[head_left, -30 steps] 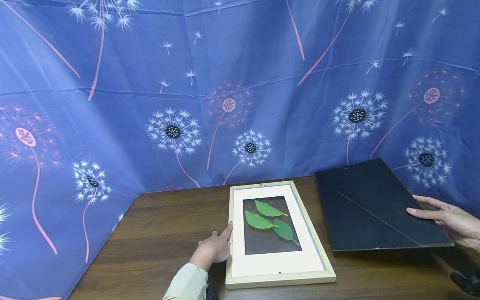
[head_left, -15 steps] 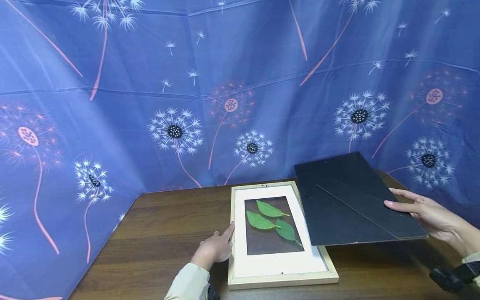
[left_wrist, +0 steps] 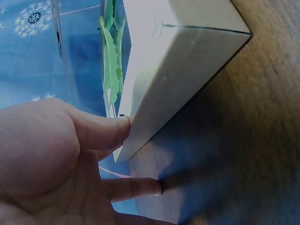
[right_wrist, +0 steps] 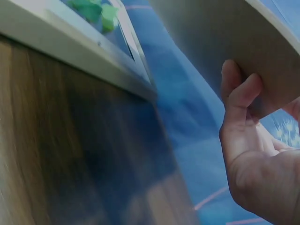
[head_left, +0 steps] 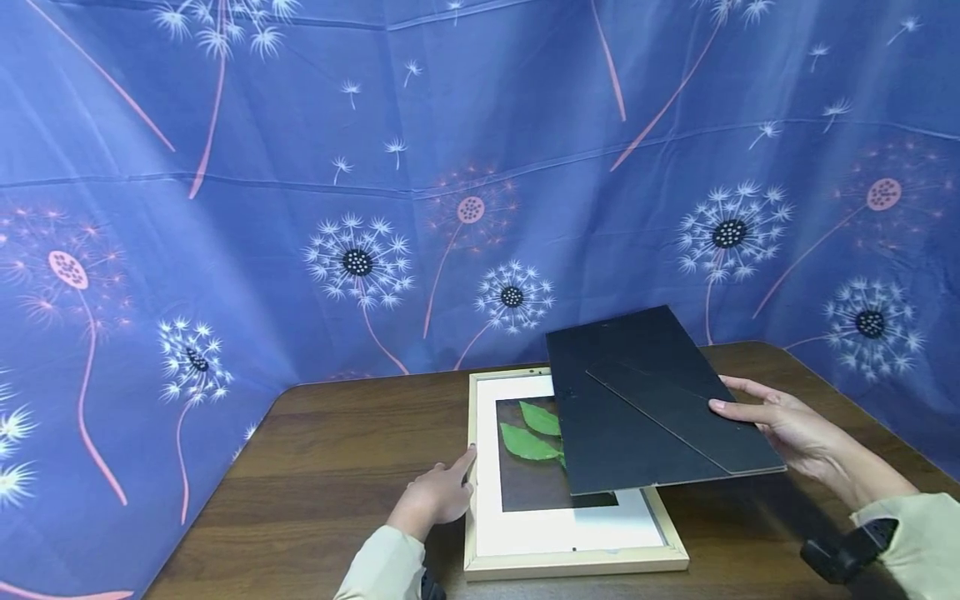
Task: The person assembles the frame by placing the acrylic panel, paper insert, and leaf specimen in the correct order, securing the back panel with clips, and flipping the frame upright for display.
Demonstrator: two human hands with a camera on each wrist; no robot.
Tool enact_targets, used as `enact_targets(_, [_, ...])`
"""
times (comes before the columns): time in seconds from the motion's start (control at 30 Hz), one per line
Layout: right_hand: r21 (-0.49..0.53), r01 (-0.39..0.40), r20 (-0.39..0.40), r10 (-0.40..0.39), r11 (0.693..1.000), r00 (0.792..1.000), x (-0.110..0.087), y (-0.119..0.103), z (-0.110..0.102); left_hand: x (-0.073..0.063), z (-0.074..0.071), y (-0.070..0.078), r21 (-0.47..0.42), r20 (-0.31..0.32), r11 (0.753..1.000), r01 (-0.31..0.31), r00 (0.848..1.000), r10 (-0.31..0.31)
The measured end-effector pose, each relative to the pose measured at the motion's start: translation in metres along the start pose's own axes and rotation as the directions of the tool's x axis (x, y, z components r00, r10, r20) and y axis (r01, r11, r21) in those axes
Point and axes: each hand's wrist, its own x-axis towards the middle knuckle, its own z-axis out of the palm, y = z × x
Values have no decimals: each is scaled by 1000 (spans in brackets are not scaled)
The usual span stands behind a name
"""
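A pale wooden picture frame (head_left: 576,569) lies on the table with its inside facing up. Within its white mat (head_left: 487,467) show green leaves (head_left: 528,442), partly hidden by a black backing board (head_left: 637,400). My right hand (head_left: 795,433) pinches that board by its right edge, thumb on top, with fingers (right_wrist: 246,91) curled beneath its grey-brown underside. The board hangs tilted above the frame's right half. At the frame's left side rests my left hand (head_left: 438,492), fingertips against the outer edge; the left wrist view has its other fingers (left_wrist: 133,187) stretched toward the tabletop.
The brown wooden table (head_left: 322,483) ends at a blue dandelion-print cloth (head_left: 420,100) hanging along the back and sides. A black strap device (head_left: 847,550) sits on the right wrist, over a pale sleeve.
My right hand has carried the backing board leftward, from beside the frame to over its right half, covering some of the leaves. The left hand has stayed at the frame's left edge.
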Motion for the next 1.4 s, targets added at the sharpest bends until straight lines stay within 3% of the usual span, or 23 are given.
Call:
enact_targets(0.27, [29,-37,28,36,999,999,10,-3,37,0,-1,-2,11,-16,1000,-24,1000,24])
enact_targets(0.5, [50,-45,40,43,998,998,16,4,62,0,1,-1,15,-31,1000,-2,1000,3])
enact_targets(0.97, [66,-50,49,46,997,998,19,15,92,1,3,-2,15,-24,1000,13,1000,-13])
enact_targets(1.23, [215,-42,91,23,976,996,19,18,104,1,3,-2,26,-28,1000,0,1000,1])
enact_targets(1.4, [135,-55,50,49,989,998,18,20,109,1,3,-2,27,-30,1000,3,1000,-2])
